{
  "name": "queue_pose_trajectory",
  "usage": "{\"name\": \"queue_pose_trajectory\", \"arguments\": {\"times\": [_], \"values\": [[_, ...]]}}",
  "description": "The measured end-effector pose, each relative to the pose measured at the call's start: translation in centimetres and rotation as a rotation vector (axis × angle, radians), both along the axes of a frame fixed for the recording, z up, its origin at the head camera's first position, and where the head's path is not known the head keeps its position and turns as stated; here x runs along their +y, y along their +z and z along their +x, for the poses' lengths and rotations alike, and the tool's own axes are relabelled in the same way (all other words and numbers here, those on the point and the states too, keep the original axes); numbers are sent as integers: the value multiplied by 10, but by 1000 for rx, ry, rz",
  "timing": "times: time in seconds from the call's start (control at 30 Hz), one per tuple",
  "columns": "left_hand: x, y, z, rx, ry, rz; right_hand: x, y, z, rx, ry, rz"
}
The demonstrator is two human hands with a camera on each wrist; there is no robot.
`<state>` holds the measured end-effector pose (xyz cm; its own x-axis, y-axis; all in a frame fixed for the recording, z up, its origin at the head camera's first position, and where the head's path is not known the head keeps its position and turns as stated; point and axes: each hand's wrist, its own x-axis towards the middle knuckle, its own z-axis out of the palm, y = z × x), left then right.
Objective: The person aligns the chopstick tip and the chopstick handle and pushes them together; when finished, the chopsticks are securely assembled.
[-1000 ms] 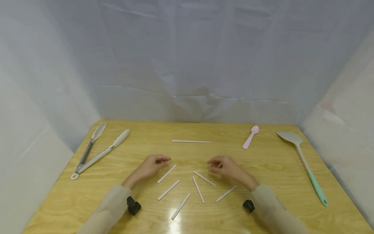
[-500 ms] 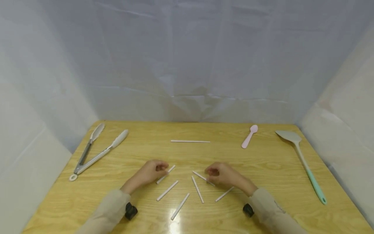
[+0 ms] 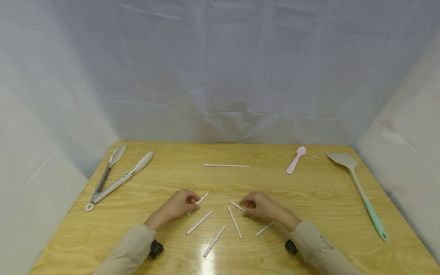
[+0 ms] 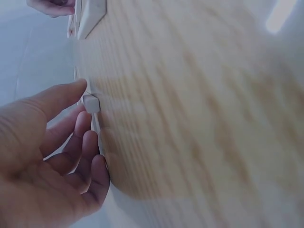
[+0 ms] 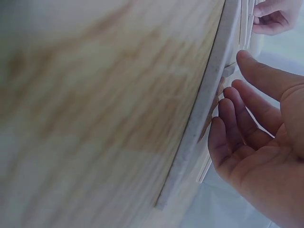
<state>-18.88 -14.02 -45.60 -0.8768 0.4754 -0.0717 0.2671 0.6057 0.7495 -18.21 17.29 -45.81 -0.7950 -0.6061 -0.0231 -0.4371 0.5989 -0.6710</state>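
Slim white sticks lie on the wooden table in front of me. In the head view my left hand (image 3: 180, 203) is down at the upper left white stick (image 3: 204, 198), pinching it between thumb and fingers. The left wrist view shows this stick's faceted end (image 4: 91, 103) between thumb and index finger, close over the wood. My right hand (image 3: 262, 206) pinches the upper right white stick (image 3: 235, 205), whose far part is hidden under the fingers. In the right wrist view a small stick end (image 5: 229, 70) shows between thumb and index finger, behind a longer stick (image 5: 197, 114).
Several other sticks lie nearer me, such as the left one (image 3: 199, 222) and the middle one (image 3: 235, 222). One stick (image 3: 226, 165) lies crosswise farther back. Spread metal tongs (image 3: 113, 187) are at left; a pink spoon (image 3: 296, 160) and a green-handled turner (image 3: 362, 196) at right.
Both hands have come down and slightly toward me, from above the table to the two upper sticks, and their fingers have closed in around them. The other sticks and utensils stay put.
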Motion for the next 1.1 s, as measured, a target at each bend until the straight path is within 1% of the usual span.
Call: {"name": "queue_pose_trajectory", "arguments": {"times": [0.17,0.3,0.43,0.5,0.63,0.77,0.93,1.0,1.1], "values": [[0,1,0,5,-28,16,-1,-3,-2,10,1,7],[-1,0,-1,17,-38,16,-1,-3,-2,16,-4,4],[-1,-2,-2,43,-52,4,-2,-4,-1,48,0,3],[-1,-3,-2,53,-56,1,-2,-4,-1,80,9,7],[1,-2,-2,68,-66,-2,-2,-5,-2,105,18,4],[1,-2,-2,78,-64,13,0,-5,-1,55,7,-19],[3,-1,-2,86,-51,24,1,-4,0,0,-32,-43],[4,0,-2,95,-56,23,1,-2,0,-12,-50,-49],[5,1,-3,100,-59,35,1,1,0,-7,-71,-64]]}}
